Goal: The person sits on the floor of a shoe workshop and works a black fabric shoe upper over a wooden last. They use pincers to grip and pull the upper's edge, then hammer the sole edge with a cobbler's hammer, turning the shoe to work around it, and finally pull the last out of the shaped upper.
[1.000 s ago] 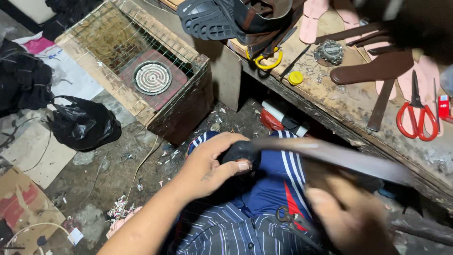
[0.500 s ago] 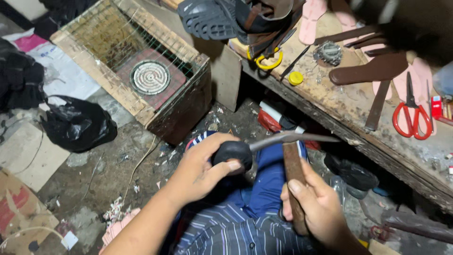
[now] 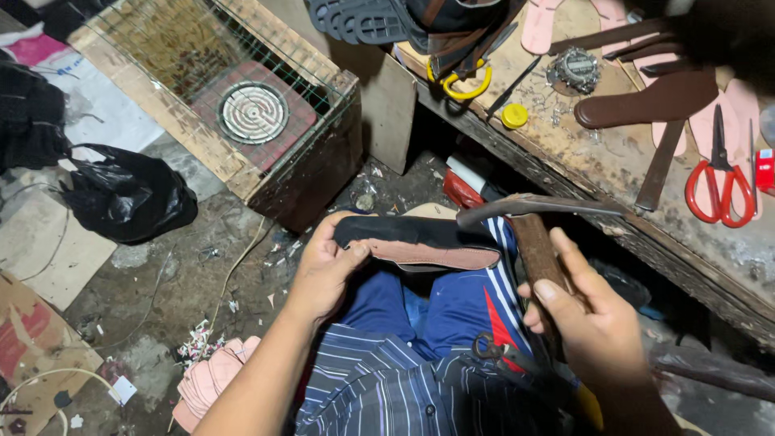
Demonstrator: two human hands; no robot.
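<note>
Left hand (image 3: pixel 323 266) of mine is closed around the heel end of a shoe sole (image 3: pixel 420 242), black on top and pink-brown underneath, which lies across my knees in blue trousers. My right hand (image 3: pixel 593 323) grips the wooden handle of a hammer (image 3: pixel 537 210); its metal head is just above the front end of the sole, and I cannot tell if it touches.

On the floor to my left stands a wooden box (image 3: pixel 242 161) with wire mesh on top, and inside it I see a round coil heater (image 3: pixel 253 111) on a red base. Beside it lies a black plastic bag (image 3: pixel 133 198), knotted, so its content is hidden.

On the table (image 3: pixel 597 173) lie red scissors (image 3: pixel 718 182), a brown sole (image 3: pixel 646 101) and a small yellow cap (image 3: pixel 514 115).
</note>
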